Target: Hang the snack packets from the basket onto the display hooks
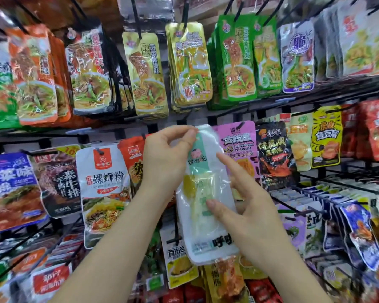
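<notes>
1. The fingers (179, 129) of the left hand (162, 158) pinch the top edge of a white, see-through plastic snack packet with green and yellow print (208, 232).
2. The right hand (256, 219) holds the same packet lower down, with its thumb pressed flat on the front and its index finger laid straight up the right side.
3. The packet hangs upright between the two hands, in front of the middle row of the black wire display rack (228, 111), about midway along it.
4. Its top reaches the rail of that row. I cannot tell whether it sits on a hook.
5. Just to its right, partly covered by it, hangs a pink foil packet (239, 145). A white packet with an orange-red label (103, 171) hangs to its left.
6. On the top row, gold foil packets (149, 73) and green foil packets (236, 62) hang from black display hooks (136, 18).
</notes>
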`<state>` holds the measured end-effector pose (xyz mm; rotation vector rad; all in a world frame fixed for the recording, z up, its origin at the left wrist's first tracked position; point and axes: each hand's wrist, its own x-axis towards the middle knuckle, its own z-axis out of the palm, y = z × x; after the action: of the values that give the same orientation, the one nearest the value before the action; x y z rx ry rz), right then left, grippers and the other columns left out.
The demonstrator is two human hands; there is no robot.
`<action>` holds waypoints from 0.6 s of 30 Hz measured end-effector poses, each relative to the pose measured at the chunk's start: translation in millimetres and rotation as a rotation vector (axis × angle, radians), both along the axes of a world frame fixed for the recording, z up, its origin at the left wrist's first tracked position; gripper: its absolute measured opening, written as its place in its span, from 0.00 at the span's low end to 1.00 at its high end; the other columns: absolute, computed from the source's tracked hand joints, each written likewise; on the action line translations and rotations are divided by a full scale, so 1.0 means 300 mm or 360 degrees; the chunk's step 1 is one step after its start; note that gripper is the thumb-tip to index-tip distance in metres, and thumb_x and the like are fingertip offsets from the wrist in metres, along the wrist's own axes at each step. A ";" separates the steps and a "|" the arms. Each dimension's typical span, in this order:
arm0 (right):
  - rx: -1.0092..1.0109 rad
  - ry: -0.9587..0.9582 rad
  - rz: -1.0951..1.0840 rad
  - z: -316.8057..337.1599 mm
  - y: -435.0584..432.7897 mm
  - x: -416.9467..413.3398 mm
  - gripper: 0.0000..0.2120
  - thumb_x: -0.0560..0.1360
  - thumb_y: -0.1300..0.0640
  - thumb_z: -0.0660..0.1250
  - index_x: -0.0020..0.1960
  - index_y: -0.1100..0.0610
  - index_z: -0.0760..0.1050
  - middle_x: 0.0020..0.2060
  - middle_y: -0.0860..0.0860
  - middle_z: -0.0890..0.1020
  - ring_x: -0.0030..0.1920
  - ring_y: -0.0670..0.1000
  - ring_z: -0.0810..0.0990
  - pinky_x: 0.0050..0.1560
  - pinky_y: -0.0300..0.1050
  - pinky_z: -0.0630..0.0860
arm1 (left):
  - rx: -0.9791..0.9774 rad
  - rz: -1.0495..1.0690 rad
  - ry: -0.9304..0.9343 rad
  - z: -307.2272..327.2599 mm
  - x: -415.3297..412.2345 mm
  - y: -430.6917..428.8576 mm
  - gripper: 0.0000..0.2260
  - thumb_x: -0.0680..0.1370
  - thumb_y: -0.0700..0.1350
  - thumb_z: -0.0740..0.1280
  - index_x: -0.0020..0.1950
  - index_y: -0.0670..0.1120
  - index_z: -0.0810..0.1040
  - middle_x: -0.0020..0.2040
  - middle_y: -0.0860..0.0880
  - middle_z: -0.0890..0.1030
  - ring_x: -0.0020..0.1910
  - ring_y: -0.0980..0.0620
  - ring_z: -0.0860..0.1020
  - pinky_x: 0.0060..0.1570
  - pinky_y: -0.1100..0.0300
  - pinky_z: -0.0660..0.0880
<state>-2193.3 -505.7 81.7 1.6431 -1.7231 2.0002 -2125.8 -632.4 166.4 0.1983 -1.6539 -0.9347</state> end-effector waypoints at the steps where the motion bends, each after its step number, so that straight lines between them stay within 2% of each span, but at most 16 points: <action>1: -0.0019 0.0012 -0.0038 0.009 -0.009 -0.001 0.33 0.75 0.58 0.71 0.67 0.27 0.64 0.62 0.23 0.69 0.58 0.31 0.73 0.62 0.46 0.74 | -0.0027 0.0052 0.0035 0.015 -0.013 -0.008 0.03 0.74 0.43 0.72 0.42 0.50 0.84 0.41 0.50 0.85 0.44 0.51 0.82 0.51 0.48 0.79; 4: -0.0068 -0.0027 -0.0106 0.036 -0.034 -0.012 0.28 0.74 0.56 0.71 0.68 0.34 0.68 0.61 0.23 0.69 0.53 0.28 0.73 0.63 0.40 0.71 | -0.0191 0.0251 0.0084 0.060 -0.042 -0.028 0.07 0.73 0.42 0.74 0.39 0.55 0.81 0.37 0.56 0.83 0.40 0.59 0.80 0.48 0.58 0.78; 6: -0.0060 -0.0034 -0.0124 0.046 -0.047 -0.015 0.28 0.74 0.55 0.72 0.69 0.36 0.67 0.59 0.21 0.67 0.52 0.27 0.73 0.63 0.36 0.68 | -0.0278 0.0366 0.0055 0.077 -0.050 -0.033 0.08 0.72 0.44 0.74 0.38 0.57 0.80 0.37 0.60 0.82 0.41 0.61 0.80 0.49 0.62 0.77; 8: -0.0065 -0.0037 -0.0132 0.043 -0.061 -0.020 0.29 0.74 0.56 0.72 0.70 0.39 0.67 0.57 0.20 0.65 0.51 0.24 0.71 0.62 0.33 0.67 | -0.0375 0.0475 0.0002 0.075 -0.052 -0.043 0.03 0.73 0.46 0.74 0.41 0.55 0.83 0.38 0.61 0.82 0.42 0.63 0.80 0.49 0.66 0.76; 10: -0.0065 -0.0044 -0.0123 0.036 -0.071 -0.019 0.29 0.74 0.56 0.72 0.71 0.41 0.68 0.57 0.21 0.65 0.56 0.21 0.68 0.64 0.30 0.68 | -0.0428 0.0524 -0.0048 0.064 -0.047 -0.053 0.02 0.73 0.47 0.73 0.44 0.51 0.85 0.38 0.60 0.82 0.41 0.65 0.79 0.47 0.68 0.75; 11: -0.0066 -0.0051 -0.0108 0.034 -0.074 -0.016 0.29 0.74 0.56 0.72 0.71 0.41 0.68 0.58 0.22 0.66 0.60 0.26 0.70 0.66 0.35 0.70 | -0.0408 0.0496 -0.0058 0.060 -0.043 -0.056 0.02 0.73 0.47 0.73 0.45 0.51 0.85 0.38 0.61 0.82 0.41 0.66 0.79 0.46 0.69 0.75; 13: -0.0068 -0.0111 -0.0079 0.032 -0.079 -0.015 0.29 0.74 0.57 0.72 0.71 0.41 0.68 0.61 0.25 0.68 0.60 0.47 0.79 0.60 0.49 0.78 | -0.0392 0.0478 -0.0091 0.062 -0.043 -0.058 0.03 0.74 0.48 0.73 0.45 0.51 0.85 0.40 0.60 0.82 0.41 0.65 0.79 0.46 0.69 0.74; 14: -0.0069 -0.0141 -0.0071 0.030 -0.081 -0.017 0.29 0.74 0.57 0.71 0.72 0.42 0.68 0.63 0.27 0.69 0.59 0.52 0.78 0.56 0.49 0.78 | -0.0422 0.0494 -0.0129 0.066 -0.045 -0.055 0.04 0.74 0.48 0.72 0.46 0.50 0.85 0.41 0.59 0.83 0.42 0.64 0.78 0.47 0.68 0.74; 16: -0.0086 -0.0141 -0.0091 0.027 -0.084 -0.022 0.29 0.75 0.56 0.71 0.72 0.42 0.67 0.63 0.29 0.69 0.65 0.39 0.70 0.61 0.34 0.72 | -0.0447 0.0475 -0.0215 0.078 -0.050 -0.050 0.05 0.75 0.48 0.72 0.47 0.49 0.85 0.41 0.58 0.82 0.43 0.64 0.78 0.48 0.67 0.74; 17: -0.0092 -0.0142 -0.0097 0.025 -0.081 -0.026 0.29 0.75 0.56 0.71 0.72 0.42 0.67 0.63 0.29 0.69 0.65 0.34 0.68 0.59 0.27 0.70 | -0.0421 0.0439 -0.0254 0.084 -0.052 -0.049 0.04 0.75 0.48 0.71 0.46 0.49 0.85 0.39 0.60 0.81 0.41 0.65 0.78 0.47 0.67 0.74; 18: -0.0090 -0.0157 -0.0093 0.024 -0.082 -0.031 0.29 0.75 0.57 0.71 0.72 0.43 0.67 0.64 0.30 0.68 0.64 0.35 0.68 0.53 0.23 0.70 | -0.0372 0.0397 -0.0285 0.089 -0.054 -0.050 0.03 0.75 0.47 0.71 0.45 0.51 0.84 0.37 0.61 0.81 0.39 0.67 0.78 0.46 0.68 0.75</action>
<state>-2202.5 -530.5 88.9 1.4838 -1.7069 2.1157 -2141.9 -647.4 193.0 0.3274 -1.8383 -0.5432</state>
